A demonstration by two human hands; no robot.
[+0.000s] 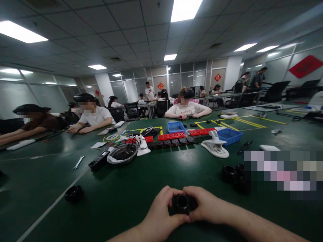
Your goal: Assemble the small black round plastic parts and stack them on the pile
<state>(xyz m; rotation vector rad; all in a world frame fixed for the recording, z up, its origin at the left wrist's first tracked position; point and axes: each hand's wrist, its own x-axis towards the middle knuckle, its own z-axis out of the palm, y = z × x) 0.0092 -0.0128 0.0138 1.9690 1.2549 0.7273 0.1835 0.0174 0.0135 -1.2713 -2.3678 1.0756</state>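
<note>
While gripped from both sides at bottom centre of the frame, black ring-shaped part (182, 203) sits between left hand (158, 215) and right hand (209, 208), bore facing up toward the camera, axis roughly vertical. Both hands closed on it: left thumb and fingers pinching the left flank, right fingers wrapped over the right flank and top edge; neither nearer than the other, contact equal. Underside of the part hidden, so cannot tell whether resting on green table (141, 174) or lifted just clear. Open room directly ahead, toward mid-frame, bare green surface as far as the dark round dish (122, 153) and white clamp stand (215, 145). More black rings (233, 174) to the right, near but apart; one black ring (74, 193) well apart at lower left, beyond a pale floor-style line on the table. Small wrench (78, 162) at left of centre. Blue trays (228, 135) and red blocks (171, 136) farther back. Other people seated across the table, upper left and centre, hands well clear.
</note>
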